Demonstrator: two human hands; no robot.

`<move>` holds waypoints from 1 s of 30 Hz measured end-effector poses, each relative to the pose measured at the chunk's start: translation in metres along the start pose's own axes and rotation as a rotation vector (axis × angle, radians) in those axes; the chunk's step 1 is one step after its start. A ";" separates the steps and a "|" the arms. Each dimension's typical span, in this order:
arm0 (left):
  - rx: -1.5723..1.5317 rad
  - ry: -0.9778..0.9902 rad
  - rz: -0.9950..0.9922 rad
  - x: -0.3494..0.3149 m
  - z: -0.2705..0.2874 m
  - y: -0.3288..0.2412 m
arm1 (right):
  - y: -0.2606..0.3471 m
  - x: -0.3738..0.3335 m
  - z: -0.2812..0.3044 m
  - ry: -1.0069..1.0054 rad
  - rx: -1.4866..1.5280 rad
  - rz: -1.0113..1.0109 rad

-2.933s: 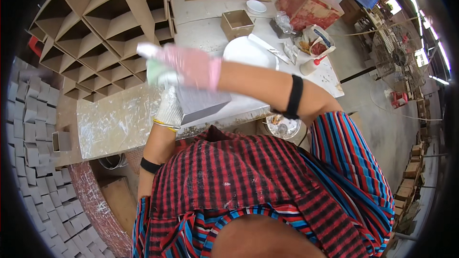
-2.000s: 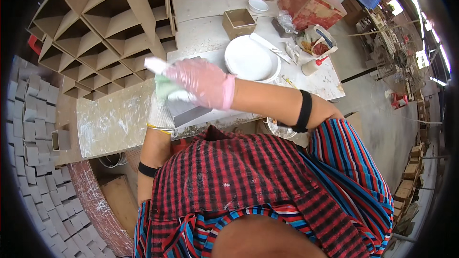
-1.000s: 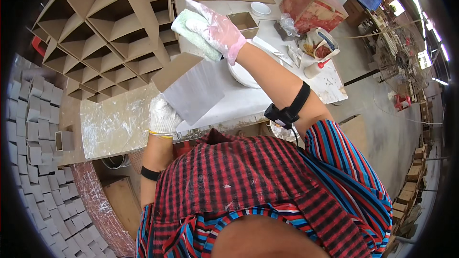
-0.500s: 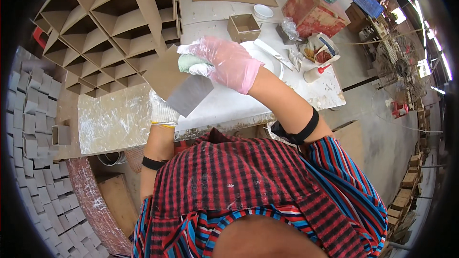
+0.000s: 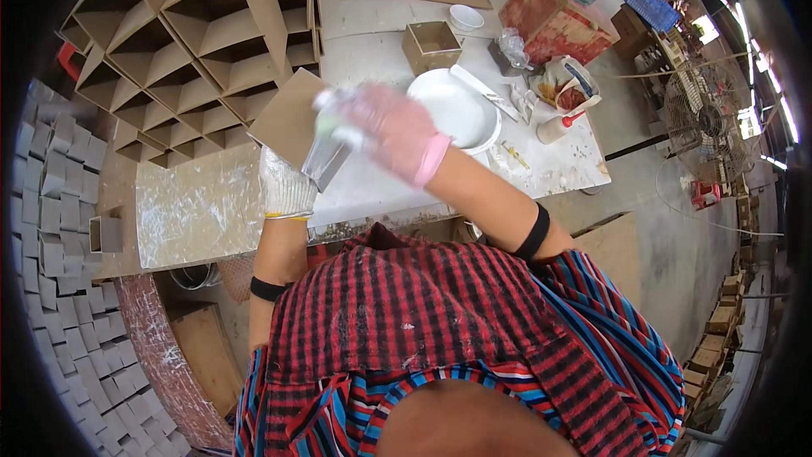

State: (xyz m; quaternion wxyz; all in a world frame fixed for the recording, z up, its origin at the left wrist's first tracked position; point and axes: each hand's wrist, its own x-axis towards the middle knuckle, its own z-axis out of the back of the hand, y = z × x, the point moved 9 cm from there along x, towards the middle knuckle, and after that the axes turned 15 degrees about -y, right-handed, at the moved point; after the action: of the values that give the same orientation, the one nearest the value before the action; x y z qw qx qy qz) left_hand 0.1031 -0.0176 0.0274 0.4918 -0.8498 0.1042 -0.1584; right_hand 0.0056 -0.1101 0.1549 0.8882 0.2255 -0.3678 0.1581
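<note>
My left hand (image 5: 286, 189), in a white knit glove, holds up a brown square box (image 5: 293, 117) over the table. One side of this box is grey and wet-looking; my left fingers are mostly hidden behind it. A thin pink plastic glove covers my right hand (image 5: 396, 131), which is smeared by motion beside the box's grey side. In its closed fingers is a pale green sponge-like pad (image 5: 325, 128), blurred, with white on it. Right of that hand stands a round white basin (image 5: 448, 89) with white liquid in it.
Brown open boxes (image 5: 211, 13) are stacked at the left, with many grey ones (image 5: 72, 288) below. On the table are a small brown box (image 5: 432, 46), a white bowl (image 5: 466, 17), a white scraper-like strip (image 5: 478, 86) and a red-tipped bottle (image 5: 558, 127). A fan (image 5: 709, 118) stands at right.
My right hand has moved slightly down, nearer to me, uncovering more of the basin. The held box has tilted, and its grey side now looks narrower.
</note>
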 end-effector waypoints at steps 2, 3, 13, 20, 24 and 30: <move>-0.569 -0.021 0.212 -0.007 -0.013 -0.008 | -0.030 -0.001 0.003 0.071 -0.122 -0.187; -0.353 -0.093 0.173 -0.006 -0.020 -0.012 | -0.022 -0.003 0.005 0.003 -0.111 -0.113; 0.010 -0.102 0.069 -0.011 -0.025 -0.026 | -0.044 -0.010 0.013 -0.060 0.053 -0.343; 0.757 -0.023 -0.323 -0.007 -0.024 -0.033 | 0.002 -0.022 0.010 -0.142 0.036 -0.007; -0.337 -0.104 0.224 -0.003 0.000 -0.003 | -0.042 -0.008 0.025 -0.112 0.041 -0.200; 1.750 0.294 -0.619 -0.009 -0.034 -0.017 | -0.003 -0.002 0.017 0.083 0.266 0.020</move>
State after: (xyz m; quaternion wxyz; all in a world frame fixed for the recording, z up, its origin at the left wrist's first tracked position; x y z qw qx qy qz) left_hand 0.0826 -0.0334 0.0570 0.8738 -0.1395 -0.2215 -0.4099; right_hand -0.0046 -0.1218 0.1629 0.8633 0.3308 -0.3089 0.2235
